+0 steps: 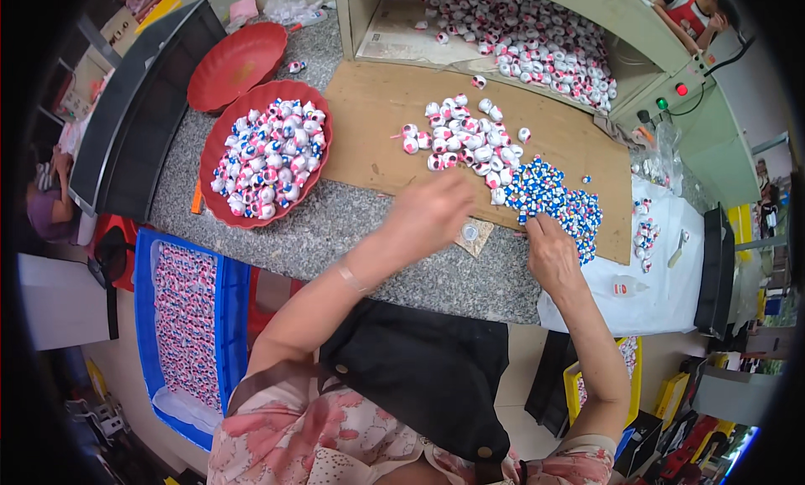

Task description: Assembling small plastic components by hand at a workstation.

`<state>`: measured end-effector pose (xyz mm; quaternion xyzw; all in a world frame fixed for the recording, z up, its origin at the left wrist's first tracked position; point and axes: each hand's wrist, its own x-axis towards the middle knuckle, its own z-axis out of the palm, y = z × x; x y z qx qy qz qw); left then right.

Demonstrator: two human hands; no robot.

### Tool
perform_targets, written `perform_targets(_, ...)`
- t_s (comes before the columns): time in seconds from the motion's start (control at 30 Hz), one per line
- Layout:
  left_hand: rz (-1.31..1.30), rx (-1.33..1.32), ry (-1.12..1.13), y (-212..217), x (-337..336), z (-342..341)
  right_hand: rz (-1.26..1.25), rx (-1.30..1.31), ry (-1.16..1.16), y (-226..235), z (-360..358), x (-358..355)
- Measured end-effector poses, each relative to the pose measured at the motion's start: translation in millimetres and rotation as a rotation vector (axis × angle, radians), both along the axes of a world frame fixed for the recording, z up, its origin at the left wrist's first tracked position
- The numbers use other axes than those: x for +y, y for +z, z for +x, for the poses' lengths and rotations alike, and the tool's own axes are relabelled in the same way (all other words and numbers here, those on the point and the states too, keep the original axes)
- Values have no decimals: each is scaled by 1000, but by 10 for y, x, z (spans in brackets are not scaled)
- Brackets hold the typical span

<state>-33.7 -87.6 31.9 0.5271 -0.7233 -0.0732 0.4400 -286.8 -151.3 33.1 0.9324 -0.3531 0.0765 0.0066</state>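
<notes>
On the brown board lies a pile of round white-and-pink figure parts. Touching its right side is a heap of tiny blue-and-white pieces. My left hand hovers just in front of the white-and-pink parts, fingers curled together; whatever they hold is hidden. At the near edge of the blue-and-white heap, my right hand has its fingertips pinched downward, and I cannot make out what is between them. Between my hands, a small round clear cap or dish sits on a stained square card.
A scalloped red bowl full of assembled figures stands left, another red bowl behind it. A shelf compartment at the back holds many more parts. A small bottle lies on white sheeting at right. A blue crate stands below left.
</notes>
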Motion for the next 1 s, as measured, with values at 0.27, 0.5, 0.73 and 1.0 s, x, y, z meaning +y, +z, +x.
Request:
perform_targets(0.27,140,-268,-134,-237,-584,-507,567,-564,-207,107,-60,464)
perform_targets(0.5,603,708,-316,-53,-108,185,221,-252,-53,17,-85,429)
perform_targets(0.73,776,1070,-142,-140,770,555,283,-158,-70,172,-79,387)
perform_targets(1.0,502,1009,-230,-122,773,302,154,-271,185,275,551,284)
